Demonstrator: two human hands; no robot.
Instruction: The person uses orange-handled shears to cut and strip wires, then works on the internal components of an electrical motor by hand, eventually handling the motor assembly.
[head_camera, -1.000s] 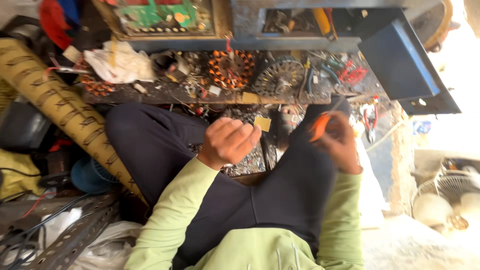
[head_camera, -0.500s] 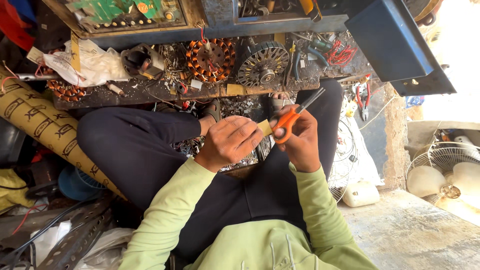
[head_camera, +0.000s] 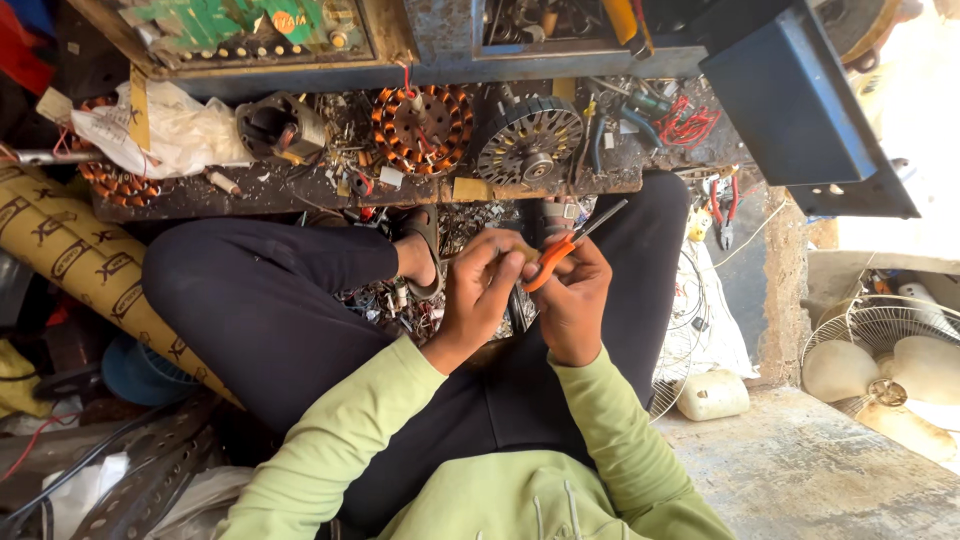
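Orange-handled scissors (head_camera: 560, 248) sit in the right hand (head_camera: 572, 300), whose fingers are closed around the handles; the blades point up and away toward the low worktop (head_camera: 300, 190). Just beside it on the left, the left hand (head_camera: 480, 290) has its fingers pinched together against something small at the scissors, too hidden to make out. Both hands hover over the person's crossed legs in dark trousers, with light green sleeves running back toward the camera.

Beyond the scissors, the worktop is a dark, grimy board crowded with parts: a copper-wound stator (head_camera: 420, 125) nearly straight ahead, a grey toothed rotor (head_camera: 527, 140) to its right, a white plastic bag (head_camera: 165, 130) far to the left, and red wires (head_camera: 690, 125) to the right. Behind the board stands a battered wooden frame holding a green circuit board (head_camera: 220, 20). A dark blue metal box (head_camera: 790, 90) juts out up and to the right of the scissors. Red-handled pliers (head_camera: 722, 210) lie to the right of the scissors, by the knee. Far right, a fan with a wire guard (head_camera: 880, 350) rests on the rough concrete floor (head_camera: 820, 470). Left of the legs leans a yellow patterned roll (head_camera: 80, 270), with scrap metal below it.
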